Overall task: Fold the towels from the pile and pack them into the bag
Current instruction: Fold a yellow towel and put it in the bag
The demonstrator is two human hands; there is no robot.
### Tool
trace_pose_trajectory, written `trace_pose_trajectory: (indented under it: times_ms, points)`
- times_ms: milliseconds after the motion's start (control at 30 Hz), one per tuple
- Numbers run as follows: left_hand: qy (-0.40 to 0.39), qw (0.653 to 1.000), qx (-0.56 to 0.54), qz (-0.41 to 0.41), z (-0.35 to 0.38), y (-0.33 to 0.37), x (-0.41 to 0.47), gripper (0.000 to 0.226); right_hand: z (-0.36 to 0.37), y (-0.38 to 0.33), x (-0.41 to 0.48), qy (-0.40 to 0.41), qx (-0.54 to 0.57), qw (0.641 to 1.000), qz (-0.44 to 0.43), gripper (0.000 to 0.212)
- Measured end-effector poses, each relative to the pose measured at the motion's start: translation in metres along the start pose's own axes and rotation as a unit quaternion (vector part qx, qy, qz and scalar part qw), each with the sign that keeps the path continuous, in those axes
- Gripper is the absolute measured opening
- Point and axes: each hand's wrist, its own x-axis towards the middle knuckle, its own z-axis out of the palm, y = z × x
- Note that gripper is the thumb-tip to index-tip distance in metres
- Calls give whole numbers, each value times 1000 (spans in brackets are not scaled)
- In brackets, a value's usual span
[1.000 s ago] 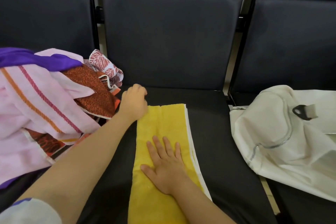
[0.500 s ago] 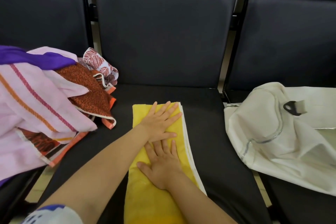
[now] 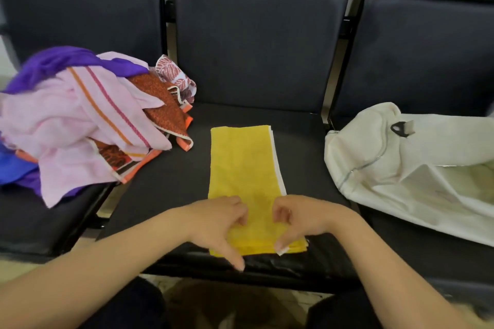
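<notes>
Two pinches on: left hand (image 3: 222,222) and right hand (image 3: 299,219) grasp the soft, limp-looking yellow towel (image 3: 243,163) by its near corners.

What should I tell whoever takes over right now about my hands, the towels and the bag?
Left hand: pinches the near end of the yellow towel. Right hand: pinches the same end.
Yellow towel: a long folded strip on the middle seat. Pile on the left seat; bag on the right seat, mouth open.
Done: lengthwise fold.
Left: fold it short, pack it, then the pile.
</notes>
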Motion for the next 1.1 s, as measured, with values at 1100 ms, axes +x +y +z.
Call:
trace_pose_trajectory:
  times_ms: [1100]
  points:
    - [314,877,-238,-275,39,-51,17,22,45,-6,36,370,112,919,83,18]
